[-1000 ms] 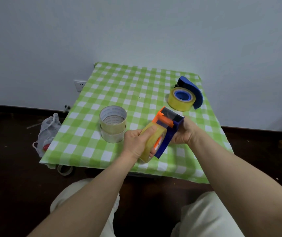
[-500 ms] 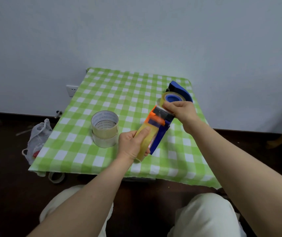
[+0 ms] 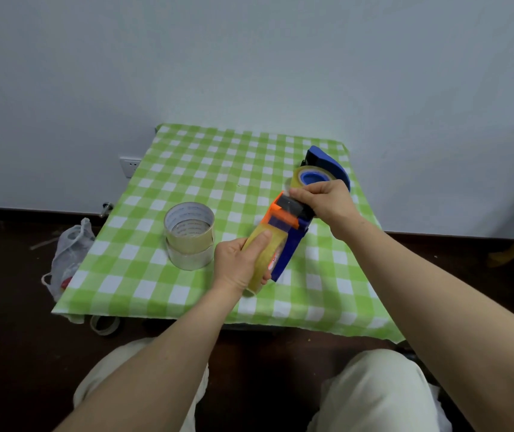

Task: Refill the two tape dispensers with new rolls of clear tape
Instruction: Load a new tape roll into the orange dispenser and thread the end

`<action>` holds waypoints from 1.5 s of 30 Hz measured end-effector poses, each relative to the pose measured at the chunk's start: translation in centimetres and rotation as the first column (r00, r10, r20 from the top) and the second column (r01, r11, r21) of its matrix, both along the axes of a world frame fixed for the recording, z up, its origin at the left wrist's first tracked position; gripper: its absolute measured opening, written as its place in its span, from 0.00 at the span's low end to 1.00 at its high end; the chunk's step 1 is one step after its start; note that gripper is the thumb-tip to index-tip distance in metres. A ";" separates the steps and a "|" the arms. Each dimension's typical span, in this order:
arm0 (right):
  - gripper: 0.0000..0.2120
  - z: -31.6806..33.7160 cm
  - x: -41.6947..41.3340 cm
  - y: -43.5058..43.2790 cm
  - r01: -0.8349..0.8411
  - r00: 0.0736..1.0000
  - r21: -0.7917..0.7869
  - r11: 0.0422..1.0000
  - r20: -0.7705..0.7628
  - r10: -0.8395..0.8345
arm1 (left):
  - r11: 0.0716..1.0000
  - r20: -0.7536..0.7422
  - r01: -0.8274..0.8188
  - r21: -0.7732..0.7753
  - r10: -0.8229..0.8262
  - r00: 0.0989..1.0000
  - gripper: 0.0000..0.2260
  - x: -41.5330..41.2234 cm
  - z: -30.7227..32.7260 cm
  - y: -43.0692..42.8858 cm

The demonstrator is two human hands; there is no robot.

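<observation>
My left hand [image 3: 239, 267] grips the yellowish tape roll [image 3: 265, 257] mounted in a blue and orange hand dispenser [image 3: 288, 232], held tilted over the table. At the dispenser's orange and black front end, my right hand [image 3: 324, 199] pinches the clear tape end. A second blue dispenser [image 3: 327, 163] with a yellowish roll on a blue core [image 3: 307, 177] lies at the table's far right, partly hidden behind my right hand. Two clear tape rolls [image 3: 189, 235] stand stacked left of my left hand.
The small table has a green and white checked cloth [image 3: 218, 169] and stands against a white wall. A plastic bag [image 3: 68, 251] lies on the dark floor at the left, and a loose tape ring [image 3: 104, 324] sits under the table's front left edge. A wall socket [image 3: 129, 165] is behind.
My right hand left the dispenser's back side and came up to its front end, where it now pinches the tape. The dispenser stays in my left hand.
</observation>
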State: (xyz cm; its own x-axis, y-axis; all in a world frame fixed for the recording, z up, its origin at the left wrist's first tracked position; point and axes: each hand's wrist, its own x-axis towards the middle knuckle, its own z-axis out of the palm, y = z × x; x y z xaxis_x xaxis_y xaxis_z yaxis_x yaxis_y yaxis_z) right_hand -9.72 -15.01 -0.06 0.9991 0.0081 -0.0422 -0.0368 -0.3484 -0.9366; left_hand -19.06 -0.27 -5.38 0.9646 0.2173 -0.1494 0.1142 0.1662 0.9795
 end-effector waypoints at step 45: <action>0.06 -1.1 -1.0 0.2 0.132 0.975 0.355 0.925 -0.215 -0.057 | 0.998 -0.011 -0.021 0.065 0.022 1.000 0.18 0.3 0.2 -0.6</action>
